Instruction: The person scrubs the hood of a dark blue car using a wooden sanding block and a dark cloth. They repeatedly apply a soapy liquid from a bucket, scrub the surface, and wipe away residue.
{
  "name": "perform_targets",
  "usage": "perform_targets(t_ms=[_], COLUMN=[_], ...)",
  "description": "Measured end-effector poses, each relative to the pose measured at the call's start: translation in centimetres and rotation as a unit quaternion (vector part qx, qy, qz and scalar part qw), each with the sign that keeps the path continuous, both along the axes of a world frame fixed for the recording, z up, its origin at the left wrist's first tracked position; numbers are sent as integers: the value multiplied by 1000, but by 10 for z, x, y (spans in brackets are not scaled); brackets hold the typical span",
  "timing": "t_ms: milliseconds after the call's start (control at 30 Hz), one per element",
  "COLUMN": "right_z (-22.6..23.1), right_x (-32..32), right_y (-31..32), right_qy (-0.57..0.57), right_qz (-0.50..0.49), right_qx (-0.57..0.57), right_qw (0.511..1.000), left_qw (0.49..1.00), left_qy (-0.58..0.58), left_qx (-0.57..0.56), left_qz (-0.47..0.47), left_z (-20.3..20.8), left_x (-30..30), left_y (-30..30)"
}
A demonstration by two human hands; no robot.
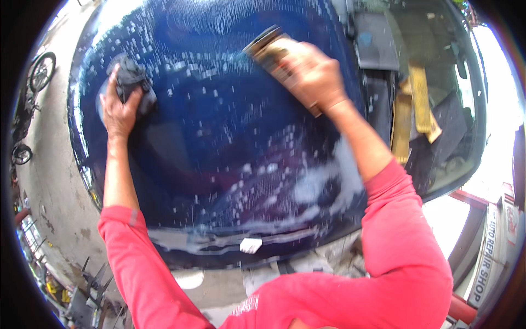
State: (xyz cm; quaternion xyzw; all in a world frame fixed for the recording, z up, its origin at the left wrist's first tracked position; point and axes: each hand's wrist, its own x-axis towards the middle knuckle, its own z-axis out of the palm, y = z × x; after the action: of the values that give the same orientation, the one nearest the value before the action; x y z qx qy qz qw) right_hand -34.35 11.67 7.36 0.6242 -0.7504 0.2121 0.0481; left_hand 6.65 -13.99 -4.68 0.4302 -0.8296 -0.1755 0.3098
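Covering 1 dark cloth (132,72), left hand (119,112) spreads; right hand (316,74) grips 1 long block (271,56).

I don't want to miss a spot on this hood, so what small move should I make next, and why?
Perhaps draw the block in your right hand back toward you, over the whitish patch. That patch stands out against the wet blue hood, nearer you than the block, though I can't tell residue from glare. Your left hand is on the cloth, well off to the left.
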Motion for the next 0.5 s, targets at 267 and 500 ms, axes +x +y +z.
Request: perform_targets(t_ms=[267, 500], right_z=[-9, -6], right_x=[-59, 0], right_y=[28, 127], right_qy=[-118, -144], right_qz=[-55, -131], right_qx=[-33, 14], right_qw=[991, 981], left_qw=[978, 971], left_qy=[-163, -163], left_qx=[-122, -175], left_qz=[-33, -31], left_z=[-48, -26], left_x=[28, -15], left_y=[-56, 16])
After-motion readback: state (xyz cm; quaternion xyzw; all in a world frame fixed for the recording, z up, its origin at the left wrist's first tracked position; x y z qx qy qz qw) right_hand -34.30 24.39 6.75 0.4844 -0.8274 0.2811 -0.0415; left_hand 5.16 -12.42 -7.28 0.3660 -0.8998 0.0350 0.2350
